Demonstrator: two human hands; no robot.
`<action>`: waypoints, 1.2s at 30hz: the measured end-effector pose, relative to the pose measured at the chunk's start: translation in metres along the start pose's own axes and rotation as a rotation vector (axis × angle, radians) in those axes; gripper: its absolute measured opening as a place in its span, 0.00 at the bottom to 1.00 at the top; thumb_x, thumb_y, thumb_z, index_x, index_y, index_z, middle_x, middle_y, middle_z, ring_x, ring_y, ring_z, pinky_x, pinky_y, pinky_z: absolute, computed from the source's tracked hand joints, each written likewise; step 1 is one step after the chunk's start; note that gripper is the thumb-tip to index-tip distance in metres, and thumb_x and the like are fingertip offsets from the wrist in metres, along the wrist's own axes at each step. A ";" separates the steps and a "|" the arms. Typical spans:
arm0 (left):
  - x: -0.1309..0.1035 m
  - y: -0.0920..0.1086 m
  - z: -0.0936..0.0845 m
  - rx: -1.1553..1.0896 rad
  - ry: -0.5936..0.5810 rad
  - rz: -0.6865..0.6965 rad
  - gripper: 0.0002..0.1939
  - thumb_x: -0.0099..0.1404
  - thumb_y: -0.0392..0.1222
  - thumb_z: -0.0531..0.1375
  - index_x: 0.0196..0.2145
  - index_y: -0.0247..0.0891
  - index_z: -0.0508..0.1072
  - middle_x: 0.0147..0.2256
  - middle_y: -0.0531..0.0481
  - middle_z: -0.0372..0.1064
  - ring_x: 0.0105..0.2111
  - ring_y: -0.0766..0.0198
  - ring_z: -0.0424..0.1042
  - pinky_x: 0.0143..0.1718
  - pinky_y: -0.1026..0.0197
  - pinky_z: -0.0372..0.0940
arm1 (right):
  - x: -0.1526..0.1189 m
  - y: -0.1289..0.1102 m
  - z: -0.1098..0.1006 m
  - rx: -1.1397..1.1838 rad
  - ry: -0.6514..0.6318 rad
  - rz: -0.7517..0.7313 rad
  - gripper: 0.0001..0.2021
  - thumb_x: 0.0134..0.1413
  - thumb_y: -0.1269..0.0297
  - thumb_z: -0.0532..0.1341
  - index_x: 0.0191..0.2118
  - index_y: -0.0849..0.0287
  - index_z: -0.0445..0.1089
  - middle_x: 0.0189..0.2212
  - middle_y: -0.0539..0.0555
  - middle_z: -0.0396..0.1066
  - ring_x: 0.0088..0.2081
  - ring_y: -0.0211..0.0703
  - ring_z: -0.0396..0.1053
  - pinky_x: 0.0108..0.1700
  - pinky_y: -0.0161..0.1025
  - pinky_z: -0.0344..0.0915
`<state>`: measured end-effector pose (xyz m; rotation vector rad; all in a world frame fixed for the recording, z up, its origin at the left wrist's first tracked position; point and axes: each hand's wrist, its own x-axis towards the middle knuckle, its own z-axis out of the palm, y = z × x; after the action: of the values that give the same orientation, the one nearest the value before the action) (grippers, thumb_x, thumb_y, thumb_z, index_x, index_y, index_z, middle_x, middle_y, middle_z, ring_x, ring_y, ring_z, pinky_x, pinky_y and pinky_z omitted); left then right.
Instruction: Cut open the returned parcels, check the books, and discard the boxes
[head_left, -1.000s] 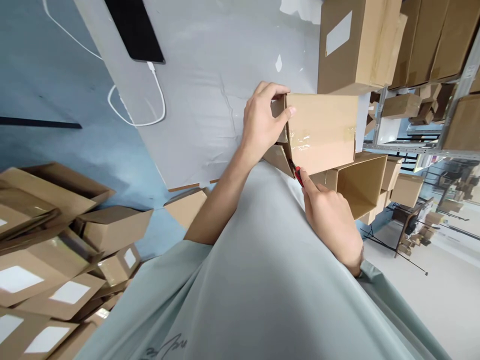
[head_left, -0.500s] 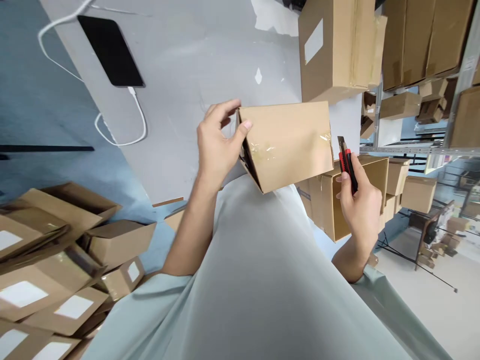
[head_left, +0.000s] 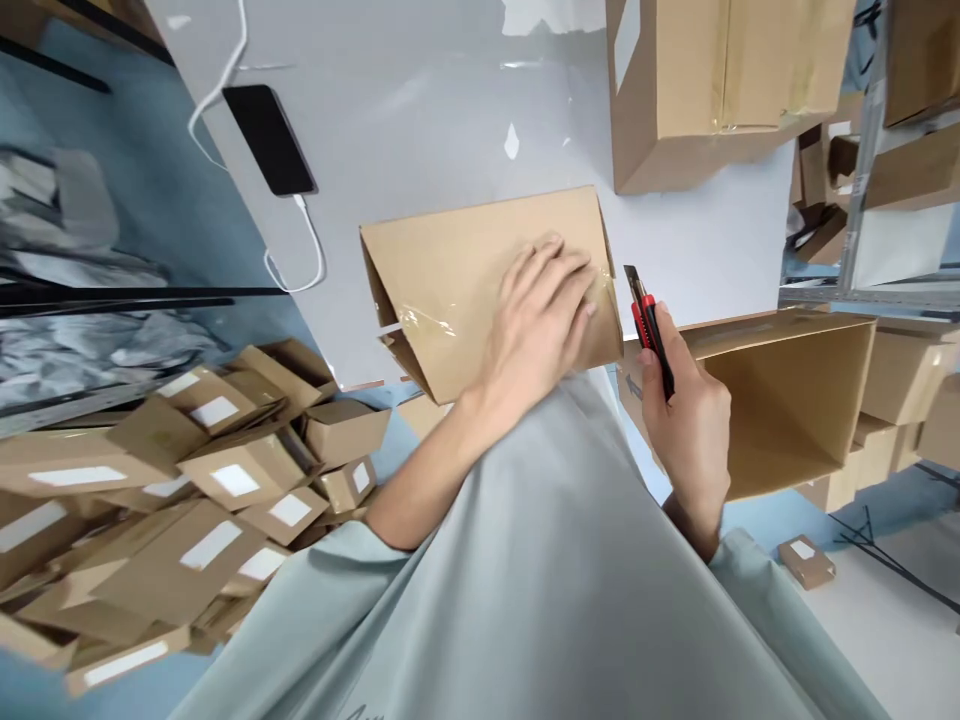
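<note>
A brown cardboard box (head_left: 450, 270) lies at the near edge of the grey table, its left end partly open and clear tape on its top face. My left hand (head_left: 536, 310) rests on the right part of that face, fingers stretched out flat. Just right of the box, my right hand (head_left: 686, 410) is wrapped round a red and black box cutter (head_left: 651, 335). The cutter's blade is out, points up and left, and is apart from the box.
A large taped box (head_left: 690, 80) stands at the table's back right. On the table's left lies a black phone (head_left: 270, 140) with a white cable. An open box (head_left: 795, 400) is at right, below table level. Many labelled boxes (head_left: 180, 560) are heaped at lower left.
My left hand has gone from the box's left end to its top, near the right end. The box has shifted left in view. My right hand still holds the cutter. The view has turned.
</note>
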<state>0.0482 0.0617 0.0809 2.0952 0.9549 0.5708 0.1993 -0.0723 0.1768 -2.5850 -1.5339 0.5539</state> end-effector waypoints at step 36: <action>-0.010 -0.023 0.026 0.030 0.032 -0.055 0.25 0.83 0.66 0.49 0.65 0.59 0.75 0.72 0.56 0.73 0.85 0.53 0.46 0.87 0.31 0.43 | 0.021 -0.026 -0.020 -0.358 -0.515 0.015 0.28 0.80 0.67 0.57 0.80 0.55 0.65 0.37 0.62 0.85 0.37 0.54 0.84 0.39 0.41 0.72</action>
<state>0.0485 0.0523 0.0461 2.0851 1.0418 0.5660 0.1936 -0.0396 0.1967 -2.8655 -1.9120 1.1104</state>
